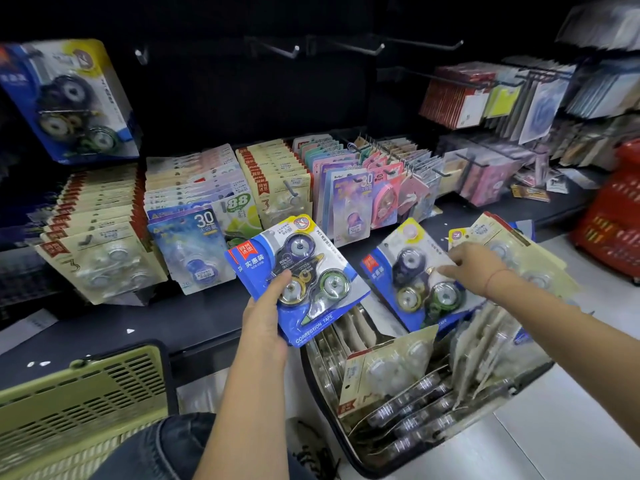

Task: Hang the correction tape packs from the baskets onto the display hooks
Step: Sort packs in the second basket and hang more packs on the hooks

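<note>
My left hand [265,311] grips a blue correction tape pack [304,271] by its lower left edge, held above the shelf's front edge. My right hand [474,266] reaches over a dark basket [346,431], its fingertips touching a second blue pack [412,275] that stands tilted on top of the basket's contents. The basket holds several beige packs [384,372], some upright, some fanned out. Another blue pack [74,98] hangs on a hook at the upper left. Empty display hooks [285,51] stick out of the dark back panel above.
Rows of hung beige packs [100,233] and coloured tape packs [346,188] fill the lower hooks. A yellow-green basket [83,403] sits at the lower left by my knee. A red basket [613,216] stands at the right. More stationery hangs at the upper right.
</note>
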Demonstrator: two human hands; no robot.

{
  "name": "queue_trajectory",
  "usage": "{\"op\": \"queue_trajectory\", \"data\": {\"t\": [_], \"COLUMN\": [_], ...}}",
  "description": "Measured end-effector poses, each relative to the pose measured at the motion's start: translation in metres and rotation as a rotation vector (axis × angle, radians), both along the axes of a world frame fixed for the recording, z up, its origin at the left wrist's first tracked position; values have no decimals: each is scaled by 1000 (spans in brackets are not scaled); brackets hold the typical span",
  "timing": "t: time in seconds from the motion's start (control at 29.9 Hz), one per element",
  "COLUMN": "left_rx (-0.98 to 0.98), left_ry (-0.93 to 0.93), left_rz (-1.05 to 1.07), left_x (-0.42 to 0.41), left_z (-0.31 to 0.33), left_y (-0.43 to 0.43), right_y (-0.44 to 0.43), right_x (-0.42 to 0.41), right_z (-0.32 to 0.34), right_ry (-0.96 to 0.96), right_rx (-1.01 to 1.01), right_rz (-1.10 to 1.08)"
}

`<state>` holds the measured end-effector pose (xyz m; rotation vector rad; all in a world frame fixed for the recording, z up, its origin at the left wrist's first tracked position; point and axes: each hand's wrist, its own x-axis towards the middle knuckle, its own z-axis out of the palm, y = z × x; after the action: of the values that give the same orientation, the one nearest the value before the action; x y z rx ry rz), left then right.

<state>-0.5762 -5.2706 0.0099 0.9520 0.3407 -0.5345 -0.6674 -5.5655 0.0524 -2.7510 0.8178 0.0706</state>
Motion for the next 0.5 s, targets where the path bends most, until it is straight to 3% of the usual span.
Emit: {"op": "queue_trajectory", "data": {"t": [0.13, 0.2, 0.37, 0.43, 0.5], "left_rx": [35, 44, 38, 8, -16], "left_ry": [7, 6, 15, 19, 12], "left_rz": [-40, -52, -134, -198, -264], "left_x": [-3, -4, -10, -13, -16], "left_z": [-2, -2, 4, 8, 8], "left_y": [-2, -3, -9, -12, -14], "right_y": [-1, -1, 18, 35, 50], "right_x": [-21, -26, -20, -12, -5], "right_z": [25, 43, 59, 49, 37], "right_ry": [-486, -631, -618, -563, -512], "right_rx": [331, 541, 1111, 1126, 985], "right_rz": [-44, -71, -52, -83, -107]}}
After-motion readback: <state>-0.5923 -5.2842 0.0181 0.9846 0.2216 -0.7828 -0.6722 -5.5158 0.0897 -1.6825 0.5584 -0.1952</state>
